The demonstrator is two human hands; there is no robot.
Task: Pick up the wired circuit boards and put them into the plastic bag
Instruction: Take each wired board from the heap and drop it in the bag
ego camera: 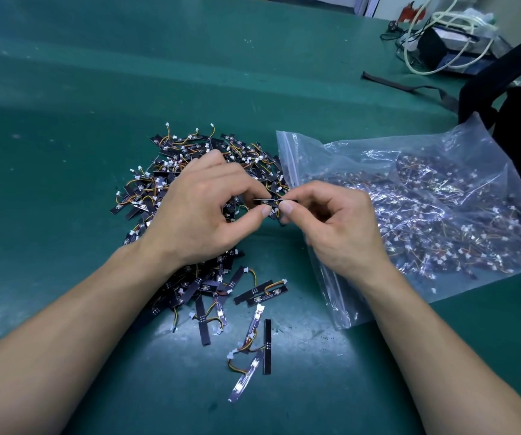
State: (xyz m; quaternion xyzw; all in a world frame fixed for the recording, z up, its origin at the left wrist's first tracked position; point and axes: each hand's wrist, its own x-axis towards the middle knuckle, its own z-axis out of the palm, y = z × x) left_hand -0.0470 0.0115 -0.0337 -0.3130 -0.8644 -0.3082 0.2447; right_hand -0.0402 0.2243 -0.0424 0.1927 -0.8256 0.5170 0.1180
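- Wired circuit boards [141, 196]: tangled heap of dark strips with orange-yellow leads and white plugs, lying under and beyond the left hand on the green mat [64, 127]. Stray boards [204, 328] spill out below the left wrist and between the two forearms.
- Left hand [196, 211]: over the heap, thumb and forefinger pinching the left end of one strip, other fingers loosely curled behind.
- Held board [273, 201]: one dark strip, roughly level, raised off the heap and spanning the gap between the two hands. Its lead cannot be traced against the heap behind.
- Right hand [337, 227]: thumb and forefinger pinching the right end of the same strip, remaining fingers curled. It sits over the near edge of the bag.
- Plastic bag [441, 196]: clear zip bag lying flat under and to the right of the right hand, with many boards inside. Its mouth [287, 158] faces the heap, just beyond the right fingertips; open or closed cannot be told.
- Judgement, doing the step well: check the lead hangs free before moving, or neighbours will likely drag along. Grip the strip's edges, not the wire. Left hand should let go and lift the bag's lip. Right hand carries the board the short way in, pushing it well past the zip track.
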